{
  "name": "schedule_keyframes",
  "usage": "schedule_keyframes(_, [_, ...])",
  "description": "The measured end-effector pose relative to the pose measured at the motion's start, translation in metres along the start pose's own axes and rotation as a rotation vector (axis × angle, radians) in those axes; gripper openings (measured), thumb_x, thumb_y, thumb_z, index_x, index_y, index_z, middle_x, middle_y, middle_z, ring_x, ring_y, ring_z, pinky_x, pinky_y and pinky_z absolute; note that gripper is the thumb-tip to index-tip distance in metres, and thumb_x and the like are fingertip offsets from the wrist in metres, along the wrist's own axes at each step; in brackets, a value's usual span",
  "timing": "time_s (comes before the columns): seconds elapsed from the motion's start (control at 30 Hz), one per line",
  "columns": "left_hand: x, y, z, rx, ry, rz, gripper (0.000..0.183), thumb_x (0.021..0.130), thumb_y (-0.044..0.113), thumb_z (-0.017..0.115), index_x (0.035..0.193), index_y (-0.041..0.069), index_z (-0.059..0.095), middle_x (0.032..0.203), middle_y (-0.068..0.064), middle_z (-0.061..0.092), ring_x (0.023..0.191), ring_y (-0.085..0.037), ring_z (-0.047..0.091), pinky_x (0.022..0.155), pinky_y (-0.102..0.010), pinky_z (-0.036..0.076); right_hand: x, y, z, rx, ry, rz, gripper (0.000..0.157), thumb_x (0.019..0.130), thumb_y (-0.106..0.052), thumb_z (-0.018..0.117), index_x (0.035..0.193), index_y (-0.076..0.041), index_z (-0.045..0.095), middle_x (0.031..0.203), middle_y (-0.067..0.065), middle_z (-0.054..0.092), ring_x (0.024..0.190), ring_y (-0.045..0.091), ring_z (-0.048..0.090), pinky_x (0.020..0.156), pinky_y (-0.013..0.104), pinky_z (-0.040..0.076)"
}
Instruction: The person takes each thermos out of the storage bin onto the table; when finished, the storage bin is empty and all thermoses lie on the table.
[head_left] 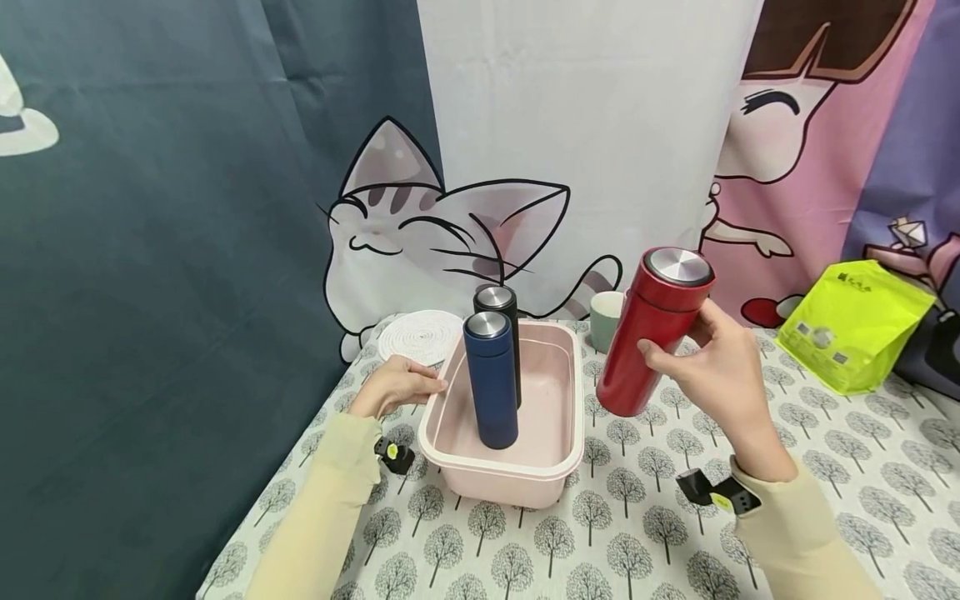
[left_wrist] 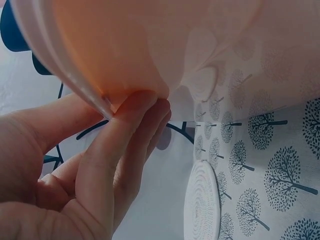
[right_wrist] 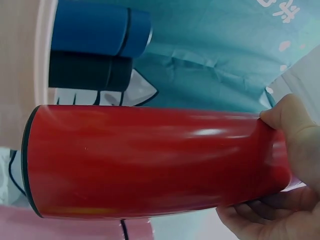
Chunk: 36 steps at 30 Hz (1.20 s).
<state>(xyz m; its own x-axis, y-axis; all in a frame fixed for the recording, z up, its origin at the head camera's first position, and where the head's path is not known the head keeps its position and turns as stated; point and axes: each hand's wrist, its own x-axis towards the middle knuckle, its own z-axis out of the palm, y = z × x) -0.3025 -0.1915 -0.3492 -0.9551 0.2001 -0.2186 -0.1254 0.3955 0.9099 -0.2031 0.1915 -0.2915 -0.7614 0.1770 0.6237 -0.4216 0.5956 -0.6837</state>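
A pink plastic basin (head_left: 555, 375) stands on the table, with a blue thermos (head_left: 491, 392) and a black thermos (head_left: 504, 300) upright in its left part. My left hand (head_left: 401, 387) pinches the basin's left rim between thumb and fingers, as the left wrist view shows close up. To the right of the basin, my right hand (head_left: 720, 375) grips a red thermos (head_left: 647, 350) near its silver-topped upper end. The red thermos (right_wrist: 150, 160) tilts, its base toward the basin, and appears raised over the tablecloth.
Behind the basin's left side lies a white round woven mat (head_left: 422, 336). A pale green mug (head_left: 604, 321) stands behind the red thermos, partly covered by it. At the far right is a bright yellow-green pouch (head_left: 855, 325). A cartoon-printed curtain (head_left: 600, 150) hangs behind the table.
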Motion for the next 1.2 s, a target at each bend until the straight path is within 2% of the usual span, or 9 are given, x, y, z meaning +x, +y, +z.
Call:
schedule_keyframes(0.17, [-0.001,0.001,0.000,-0.010,0.019,-0.012,0.042,0.089,0.005,0.070,0.123,-0.015,0.058,0.117,-0.028,0.066,0.102,-0.033,0.070,0.089,-0.037,0.061,-0.003,0.009,-0.001,-0.064,0.003,-0.008,0.045,0.071,-0.006,0.083,0.112,-0.014,0.066,0.086,0.003,0.069,0.071,0.001,0.059,0.063,0.018,0.042])
schedule_keyframes(0.27, [-0.002,0.003,0.000,-0.009,0.020,-0.010,0.042,0.089,0.006,0.070,0.124,-0.015,0.058,0.117,-0.029,0.065,0.102,-0.033,0.070,0.089,-0.037,0.061,-0.005,0.013,-0.002,-0.088,0.001,-0.011,0.044,0.072,-0.006,0.083,0.111,-0.013,0.066,0.085,0.004,0.068,0.069,0.002,0.058,0.060,0.018,0.040])
schedule_keyframes(0.57, [-0.002,0.003,-0.002,-0.006,0.022,-0.023,0.042,0.089,0.006,0.070,0.124,-0.015,0.058,0.118,-0.027,0.065,0.104,-0.033,0.069,0.090,-0.036,0.060,-0.010,0.036,-0.008,-0.173,-0.051,-0.014,0.042,0.074,-0.014,0.084,0.111,-0.008,0.065,0.090,0.013,0.071,0.074,-0.013,0.051,0.066,0.025,0.038])
schedule_keyframes(0.8, [-0.001,0.000,0.000,-0.008,0.017,-0.015,0.040,0.089,0.004,0.070,0.122,-0.015,0.059,0.115,-0.027,0.067,0.102,-0.033,0.070,0.090,-0.038,0.060,-0.014,0.060,-0.013,-0.245,-0.068,0.036,0.042,0.076,-0.023,0.084,0.110,-0.009,0.064,0.088,0.012,0.069,0.073,-0.001,0.052,0.063,0.025,0.037])
schedule_keyframes(1.03, [-0.002,0.000,0.001,-0.003,0.027,-0.017,0.040,0.089,0.005,0.070,0.122,-0.015,0.059,0.114,-0.027,0.068,0.102,-0.033,0.070,0.089,-0.037,0.061,-0.016,0.080,-0.019,-0.268,-0.050,0.046,0.045,0.075,-0.022,0.085,0.112,-0.007,0.064,0.092,0.017,0.071,0.072,-0.011,0.048,0.060,0.024,0.038])
schedule_keyframes(1.2, [-0.002,-0.001,0.001,-0.004,0.029,-0.015,0.040,0.089,0.005,0.070,0.122,-0.015,0.059,0.115,-0.027,0.067,0.103,-0.034,0.070,0.089,-0.038,0.060,-0.014,0.089,-0.022,-0.271,-0.055,0.081,0.049,0.076,-0.023,0.085,0.114,-0.004,0.062,0.100,0.022,0.070,0.077,-0.020,0.041,0.065,0.028,0.039])
